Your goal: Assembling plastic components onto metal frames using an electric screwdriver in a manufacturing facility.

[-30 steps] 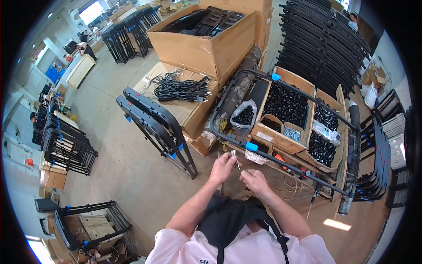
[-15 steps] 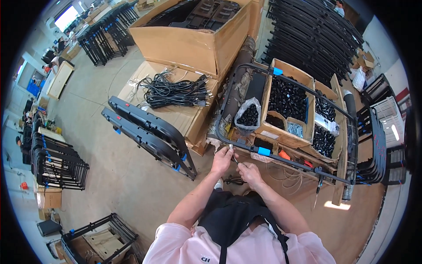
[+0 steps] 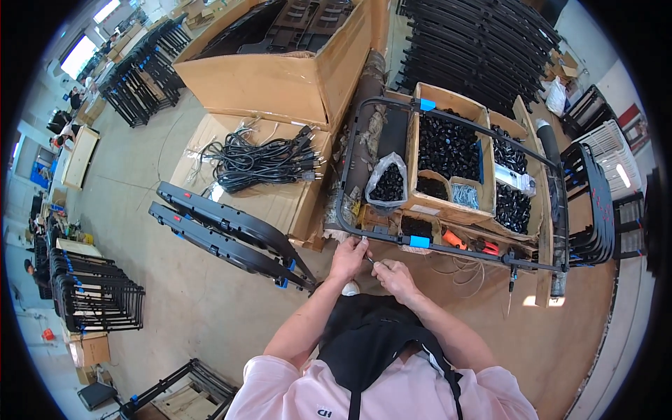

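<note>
My left hand [image 3: 348, 259] is closed, thumb and fingers pinching a small whitish piece [image 3: 364, 240] just below the near bar of a black tubular metal frame [image 3: 462, 250]. Lower and to the right, my right hand [image 3: 394, 277] is closed round a thin dark cord [image 3: 369, 258] that shows in the gap between the two hands. What lies inside the fingers is mostly hidden. The frame rests across a bench of parts boxes. A blue clip [image 3: 419, 242] is wrapped round its near bar.
Wooden boxes [image 3: 413, 150] of black plastic parts and a clear bag [image 3: 387, 183] stand inside the frame. Black power cords [image 3: 262, 161] lie on cardboard at left, before two upright black frames [image 3: 224, 227]. A screwdriver-like tool [image 3: 512, 280] hangs at right.
The view has shifted, so the bench appears further left and slightly higher. Both hands stay closed close together; the small whitish piece now sits slightly lower against the frame bar.
</note>
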The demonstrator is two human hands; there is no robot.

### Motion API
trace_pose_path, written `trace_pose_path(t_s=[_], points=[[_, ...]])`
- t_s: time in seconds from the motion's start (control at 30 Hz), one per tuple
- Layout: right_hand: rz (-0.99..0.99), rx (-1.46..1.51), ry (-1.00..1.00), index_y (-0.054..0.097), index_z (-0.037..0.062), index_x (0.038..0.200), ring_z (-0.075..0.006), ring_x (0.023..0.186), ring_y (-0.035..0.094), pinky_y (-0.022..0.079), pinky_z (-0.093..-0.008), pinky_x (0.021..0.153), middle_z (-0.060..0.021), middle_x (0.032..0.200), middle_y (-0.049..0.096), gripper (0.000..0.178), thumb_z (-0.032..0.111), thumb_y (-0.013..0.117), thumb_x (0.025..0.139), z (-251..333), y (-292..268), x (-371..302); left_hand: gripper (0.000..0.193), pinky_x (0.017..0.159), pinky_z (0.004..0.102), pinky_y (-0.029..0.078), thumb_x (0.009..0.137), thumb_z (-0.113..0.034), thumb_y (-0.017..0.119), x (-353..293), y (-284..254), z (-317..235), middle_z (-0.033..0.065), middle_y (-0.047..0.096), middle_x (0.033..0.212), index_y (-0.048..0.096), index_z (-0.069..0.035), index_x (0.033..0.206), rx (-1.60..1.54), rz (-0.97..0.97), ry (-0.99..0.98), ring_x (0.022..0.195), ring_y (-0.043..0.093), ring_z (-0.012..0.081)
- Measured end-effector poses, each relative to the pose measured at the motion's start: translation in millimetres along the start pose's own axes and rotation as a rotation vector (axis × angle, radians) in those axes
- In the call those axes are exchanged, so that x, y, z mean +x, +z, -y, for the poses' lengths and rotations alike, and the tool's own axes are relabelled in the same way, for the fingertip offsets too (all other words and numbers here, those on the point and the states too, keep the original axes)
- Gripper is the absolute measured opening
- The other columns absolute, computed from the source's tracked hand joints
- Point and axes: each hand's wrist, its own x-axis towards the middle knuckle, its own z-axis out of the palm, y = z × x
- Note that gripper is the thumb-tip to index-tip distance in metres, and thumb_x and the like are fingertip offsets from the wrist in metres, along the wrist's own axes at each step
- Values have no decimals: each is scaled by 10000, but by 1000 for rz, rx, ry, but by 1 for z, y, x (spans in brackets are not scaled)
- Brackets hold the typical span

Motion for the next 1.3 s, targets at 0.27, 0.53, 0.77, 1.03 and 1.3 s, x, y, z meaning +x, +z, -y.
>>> trace_pose_path(t_s=[0.27,0.53,0.77,1.03,1.3], points=[[15,-9,-38,691,3,901,-79,617,466,382,-279,549,23,712,551,339,294,596,1046,15,11,-5,241,664,277,469,1066,-200,635,3,7,-1,-7,650,795,729,-8,956,-83,-87,-75,708,553,82],[-31,-69,-59,700,-5,892,-110,648,534,437,-296,586,-13,743,611,365,311,595,1041,10,10,-3,229,648,256,415,1075,-202,620,-6,16,-10,-33,599,771,718,-21,974,-195,-136,-108,709,507,68],[-45,-77,-20,712,-20,920,-188,694,607,489,-375,651,-79,742,647,401,343,585,1035,10,12,-6,229,621,267,437,1062,-209,638,-6,21,1,-15,618,748,707,-29,939,-246,-191,-86,686,541,74],[-59,-63,18,714,-2,917,-157,677,593,474,-343,630,-57,733,636,379,334,591,1042,-2,9,0,179,738,270,492,1075,-166,632,-16,31,-17,21,670,833,693,-22,987,-429,-238,-100,759,609,103],[-45,-38,-13,707,11,932,-114,650,569,457,-312,601,-19,711,611,336,302,591,1054,-14,4,3,172,804,274,506,1094,-145,605,-16,34,-18,40,688,886,689,-12,1022,-481,-234,-158,822,632,110]])
